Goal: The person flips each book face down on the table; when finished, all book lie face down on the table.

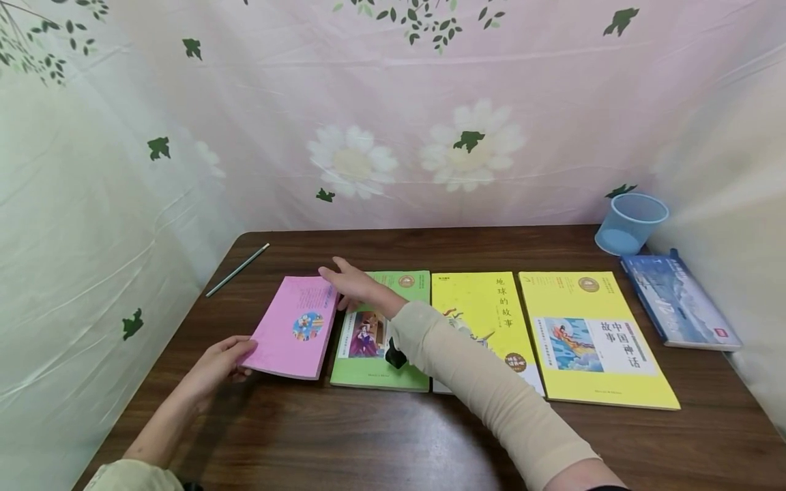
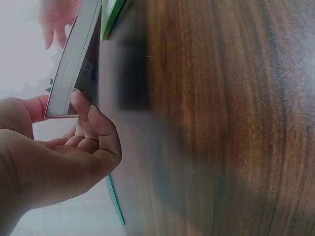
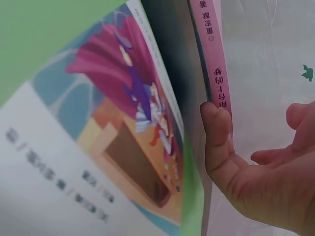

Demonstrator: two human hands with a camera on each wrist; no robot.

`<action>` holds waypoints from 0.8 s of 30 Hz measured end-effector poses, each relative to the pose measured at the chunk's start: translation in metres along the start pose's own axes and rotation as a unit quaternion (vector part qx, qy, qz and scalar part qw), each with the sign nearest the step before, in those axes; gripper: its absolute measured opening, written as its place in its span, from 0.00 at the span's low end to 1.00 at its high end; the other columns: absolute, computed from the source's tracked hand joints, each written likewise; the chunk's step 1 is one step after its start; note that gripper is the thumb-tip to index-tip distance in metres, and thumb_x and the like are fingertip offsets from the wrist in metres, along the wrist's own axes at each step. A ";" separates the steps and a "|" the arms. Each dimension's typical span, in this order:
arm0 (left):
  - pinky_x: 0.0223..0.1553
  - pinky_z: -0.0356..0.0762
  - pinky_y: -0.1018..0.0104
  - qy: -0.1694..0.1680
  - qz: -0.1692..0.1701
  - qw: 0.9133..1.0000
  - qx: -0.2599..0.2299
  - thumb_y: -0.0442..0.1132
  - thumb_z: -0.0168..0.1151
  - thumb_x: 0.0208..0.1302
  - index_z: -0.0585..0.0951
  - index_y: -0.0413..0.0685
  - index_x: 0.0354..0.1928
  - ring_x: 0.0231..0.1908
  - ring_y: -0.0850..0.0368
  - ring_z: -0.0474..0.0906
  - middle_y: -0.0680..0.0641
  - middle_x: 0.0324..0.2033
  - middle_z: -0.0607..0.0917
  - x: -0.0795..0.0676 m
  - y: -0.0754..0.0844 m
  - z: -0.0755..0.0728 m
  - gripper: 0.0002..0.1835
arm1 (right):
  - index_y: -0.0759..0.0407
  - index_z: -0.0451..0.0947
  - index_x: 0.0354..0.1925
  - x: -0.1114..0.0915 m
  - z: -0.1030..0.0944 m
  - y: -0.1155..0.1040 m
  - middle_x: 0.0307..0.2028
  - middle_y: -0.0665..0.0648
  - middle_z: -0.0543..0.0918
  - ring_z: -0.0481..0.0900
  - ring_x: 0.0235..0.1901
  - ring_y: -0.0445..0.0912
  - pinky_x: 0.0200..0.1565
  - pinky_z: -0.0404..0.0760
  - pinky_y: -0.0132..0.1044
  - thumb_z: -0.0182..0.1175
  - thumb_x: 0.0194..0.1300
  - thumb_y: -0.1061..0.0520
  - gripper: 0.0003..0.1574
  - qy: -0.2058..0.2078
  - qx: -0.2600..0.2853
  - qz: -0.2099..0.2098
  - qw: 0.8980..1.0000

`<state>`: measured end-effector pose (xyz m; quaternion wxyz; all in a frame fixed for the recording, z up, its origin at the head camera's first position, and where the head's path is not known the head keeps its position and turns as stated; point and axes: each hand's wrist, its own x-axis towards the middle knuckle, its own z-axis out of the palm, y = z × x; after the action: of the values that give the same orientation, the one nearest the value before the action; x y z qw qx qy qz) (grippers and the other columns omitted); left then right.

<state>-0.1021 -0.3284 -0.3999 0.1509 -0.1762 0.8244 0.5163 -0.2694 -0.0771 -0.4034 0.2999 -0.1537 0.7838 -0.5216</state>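
Observation:
A pink book [image 1: 279, 344] with a round picture on its cover is at the left of a row of books. My left hand [image 1: 215, 366] grips its near left corner, thumb over the cover and fingers underneath. In the left wrist view the book's page edge [image 2: 74, 59] slants up from the curled fingers [image 2: 106, 130]. My right hand [image 1: 356, 283] reaches across to the book's far right corner. Its fingertips touch the pink spine [image 3: 219, 73] in the right wrist view, while the thumb stands away from it. A green book [image 1: 381, 379] lies just right, partly under the right forearm.
Two yellow books [image 1: 482, 293] [image 1: 604, 382] continue the row rightward. A blue book [image 1: 681, 300] lies at the right edge, with a light blue cup [image 1: 629, 224] behind it. One pencil [image 1: 237, 270] lies at the back left. Patterned cloth [image 1: 393, 88] encloses the wooden table [image 1: 368, 436].

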 end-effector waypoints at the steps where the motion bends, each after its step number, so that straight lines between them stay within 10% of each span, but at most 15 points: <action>1: 0.35 0.79 0.69 -0.002 -0.001 1.000 0.001 0.50 0.51 0.77 0.64 0.30 0.67 0.30 0.63 0.77 0.56 0.28 0.79 0.001 -0.001 0.000 0.31 | 0.41 0.37 0.81 0.000 0.000 0.001 0.72 0.62 0.67 0.86 0.37 0.54 0.30 0.81 0.41 0.43 0.73 0.27 0.50 -0.004 0.003 0.000 1.000; 24: 0.38 0.79 0.65 -0.013 -0.024 1.000 0.011 0.49 0.49 0.77 0.60 0.29 0.71 0.34 0.62 0.80 0.55 0.34 0.80 0.005 -0.010 0.002 0.33 | 0.43 0.33 0.81 0.004 -0.006 0.010 0.77 0.59 0.55 0.82 0.34 0.53 0.34 0.81 0.40 0.40 0.72 0.24 0.53 -0.055 0.070 0.032 0.996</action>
<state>-0.1020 -0.3309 -0.4106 0.1763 -0.1874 0.8234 0.5057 -0.2756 -0.0704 -0.4122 0.3690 -0.1362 0.7323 -0.5559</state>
